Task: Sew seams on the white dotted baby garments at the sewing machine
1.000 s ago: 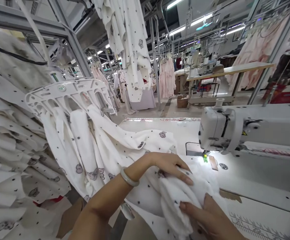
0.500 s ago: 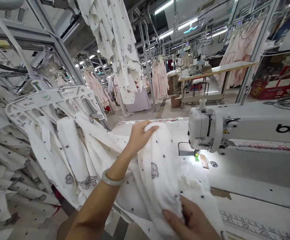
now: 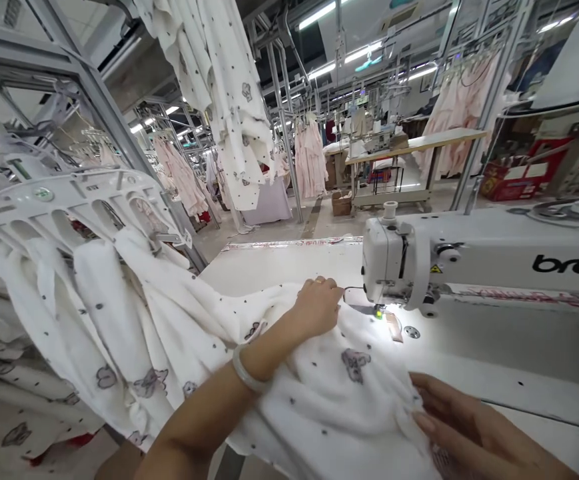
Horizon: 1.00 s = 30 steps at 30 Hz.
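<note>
Pale pink garments (image 3: pixel 310 160) hang beyond the white sewing table (image 3: pixel 289 263). Printed white cloth (image 3: pixel 319 407) runs from a slotted hanger (image 3: pixel 79 197) onto the tabletop, its edge near the lit needle of the sewing machine (image 3: pixel 469 260). Left hand (image 3: pixel 319 307) curled over the cloth, fingertips hidden, pinch uncertain; right hand (image 3: pixel 474 427) nips its near-right edge, thumb against fingers.

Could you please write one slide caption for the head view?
Left hand and right hand on dark-spotted white cloth beside a boxy white sewing machine.
</note>
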{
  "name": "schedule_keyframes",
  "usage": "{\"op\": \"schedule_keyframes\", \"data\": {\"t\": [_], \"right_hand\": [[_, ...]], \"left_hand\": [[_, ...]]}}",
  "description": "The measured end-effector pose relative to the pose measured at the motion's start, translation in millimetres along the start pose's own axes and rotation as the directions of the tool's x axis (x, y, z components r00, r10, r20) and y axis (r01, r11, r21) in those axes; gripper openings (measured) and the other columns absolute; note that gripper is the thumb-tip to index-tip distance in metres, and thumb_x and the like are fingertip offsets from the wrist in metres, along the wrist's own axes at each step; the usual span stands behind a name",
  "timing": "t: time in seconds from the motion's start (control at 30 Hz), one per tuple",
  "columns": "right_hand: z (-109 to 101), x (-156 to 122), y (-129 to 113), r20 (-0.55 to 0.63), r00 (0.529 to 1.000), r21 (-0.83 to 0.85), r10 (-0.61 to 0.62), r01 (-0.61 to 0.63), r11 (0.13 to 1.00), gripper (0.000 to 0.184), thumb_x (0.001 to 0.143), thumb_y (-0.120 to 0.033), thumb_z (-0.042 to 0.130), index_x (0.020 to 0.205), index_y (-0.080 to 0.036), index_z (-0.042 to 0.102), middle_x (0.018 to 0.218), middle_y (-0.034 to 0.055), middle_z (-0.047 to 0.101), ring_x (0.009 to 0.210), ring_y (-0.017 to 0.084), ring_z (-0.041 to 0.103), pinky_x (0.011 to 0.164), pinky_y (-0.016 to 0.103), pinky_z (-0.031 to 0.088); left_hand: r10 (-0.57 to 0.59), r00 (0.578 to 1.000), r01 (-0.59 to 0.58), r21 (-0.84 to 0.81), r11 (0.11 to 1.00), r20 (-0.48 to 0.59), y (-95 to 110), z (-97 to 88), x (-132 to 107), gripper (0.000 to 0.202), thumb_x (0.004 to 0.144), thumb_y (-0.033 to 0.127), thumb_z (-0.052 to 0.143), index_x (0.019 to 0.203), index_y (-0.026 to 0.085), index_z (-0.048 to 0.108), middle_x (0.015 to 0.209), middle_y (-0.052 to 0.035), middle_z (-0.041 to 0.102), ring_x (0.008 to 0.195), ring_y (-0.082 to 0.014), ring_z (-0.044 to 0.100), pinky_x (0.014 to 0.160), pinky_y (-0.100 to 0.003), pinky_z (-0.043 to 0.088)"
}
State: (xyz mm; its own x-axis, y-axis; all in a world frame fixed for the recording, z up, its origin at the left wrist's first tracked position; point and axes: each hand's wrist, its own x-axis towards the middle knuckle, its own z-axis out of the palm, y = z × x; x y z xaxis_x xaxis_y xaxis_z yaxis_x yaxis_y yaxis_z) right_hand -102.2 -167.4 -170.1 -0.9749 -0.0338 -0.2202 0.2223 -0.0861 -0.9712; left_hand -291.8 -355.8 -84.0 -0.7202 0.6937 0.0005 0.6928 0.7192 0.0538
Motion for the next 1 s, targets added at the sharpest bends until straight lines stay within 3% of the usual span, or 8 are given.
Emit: {"op": "schedule_keyframes", "data": {"t": [0.07, 0.17, 0.3, 0.4, 0.6, 0.8, 0.9, 1.0], "right_hand": [[-24, 16, -7, 0.120, 0.978, -0.383, -0.171, 0.205, 0.901, 0.065, 0.098, -0.061, 0.061, 0.152, -0.027, 0.049, 0.122, 0.0121, 0.075, 0.099, 0.029, 0.075, 0.079, 0.034, 0.064], [-49, 49, -23, 0.334, 0.838, -0.708, -0.431, 0.525, 0.472, 0.051, 0.104, -0.035, 0.051, 0.155, -0.029, 0.044, 0.109, 0.0081, 0.077, 0.076, 0.022, 0.075, 0.059, 0.029, 0.059], [-56, 83, -32, 0.687, 0.501, -0.662, -0.527, 0.731, -0.167, 0.033, 0.098, -0.007, 0.049, 0.122, -0.021, 0.067, 0.093, 0.0074, 0.074, 0.077, 0.022, 0.069, 0.066, 0.032, 0.055], [-53, 88, -29, 0.807, 0.321, -0.544, -0.496, 0.731, -0.412, 0.027, 0.100, -0.006, 0.046, 0.115, -0.014, 0.066, 0.092, 0.0083, 0.070, 0.075, 0.022, 0.064, 0.069, 0.036, 0.054], [-57, 84, -28, 0.786, 0.276, -0.550, -0.554, 0.720, -0.422, 0.029, 0.103, -0.010, 0.045, 0.124, -0.012, 0.065, 0.115, 0.0130, 0.073, 0.092, 0.025, 0.067, 0.081, 0.040, 0.058], [-61, 94, -24, 0.690, 0.399, -0.607, -0.604, 0.774, -0.182, 0.035, 0.095, -0.001, 0.047, 0.121, -0.017, 0.065, 0.112, 0.0096, 0.076, 0.100, 0.024, 0.071, 0.092, 0.039, 0.059], [-54, 85, -29, 0.715, 0.435, -0.566, -0.548, 0.820, -0.088, 0.022, 0.099, -0.008, 0.055, 0.111, -0.019, 0.069, 0.101, 0.0075, 0.076, 0.091, 0.023, 0.071, 0.085, 0.037, 0.060], [-46, 71, -33, 0.717, 0.450, -0.567, -0.532, 0.821, -0.070, 0.025, 0.103, -0.009, 0.050, 0.108, -0.022, 0.071, 0.095, 0.0055, 0.075, 0.085, 0.021, 0.070, 0.076, 0.034, 0.058]], "left_hand": [[0.076, 0.996, -0.075, -0.024, 0.997, 0.041, 5, -3.0, 5, 0.031, 0.102, 0.018, 0.052, 0.130, 0.020, 0.066, 0.134, -0.0102, 0.068, 0.128, -0.0284, 0.061, 0.110, -0.043, 0.048], [0.143, 0.984, -0.133, -0.100, 0.986, 0.105, 11, 4.8, 15, 0.032, 0.102, 0.030, 0.058, 0.132, 0.020, 0.066, 0.132, -0.0094, 0.070, 0.122, -0.0272, 0.064, 0.102, -0.039, 0.052], [0.097, 0.994, -0.078, -0.327, 0.942, 0.043, 10, 27.1, 24, 0.032, 0.093, 0.036, 0.074, 0.119, 0.018, 0.071, 0.121, -0.0109, 0.072, 0.118, -0.0294, 0.063, 0.102, -0.041, 0.050], [0.044, 0.999, -0.046, -0.471, 0.881, -0.015, 5, 32.3, 22, 0.011, 0.089, 0.026, 0.076, 0.094, 0.018, 0.072, 0.103, -0.0072, 0.073, 0.107, -0.0250, 0.064, 0.095, -0.035, 0.050], [-0.012, 0.998, 0.046, -0.672, 0.740, 0.054, 4, 23.5, 27, 0.016, 0.089, 0.031, 0.067, 0.099, 0.018, 0.067, 0.102, -0.0027, 0.072, 0.092, -0.0195, 0.066, 0.079, -0.028, 0.051], [-0.041, 0.992, 0.107, -0.652, 0.750, 0.116, 13, 32.3, 40, 0.011, 0.083, 0.027, 0.068, 0.089, 0.019, 0.071, 0.098, -0.0034, 0.075, 0.094, -0.0235, 0.068, 0.080, -0.030, 0.049], [-0.048, 0.990, 0.126, -0.672, 0.730, 0.134, 17, 34.3, 28, 0.014, 0.082, 0.033, 0.072, 0.086, 0.020, 0.072, 0.094, -0.0017, 0.076, 0.091, -0.0221, 0.068, 0.078, -0.028, 0.049], [-0.039, 0.991, 0.112, -0.644, 0.757, 0.126, 21, 35.7, 12, 0.015, 0.083, 0.034, 0.070, 0.084, 0.019, 0.071, 0.087, -0.0010, 0.074, 0.083, -0.0196, 0.067, 0.075, -0.027, 0.047]]}}
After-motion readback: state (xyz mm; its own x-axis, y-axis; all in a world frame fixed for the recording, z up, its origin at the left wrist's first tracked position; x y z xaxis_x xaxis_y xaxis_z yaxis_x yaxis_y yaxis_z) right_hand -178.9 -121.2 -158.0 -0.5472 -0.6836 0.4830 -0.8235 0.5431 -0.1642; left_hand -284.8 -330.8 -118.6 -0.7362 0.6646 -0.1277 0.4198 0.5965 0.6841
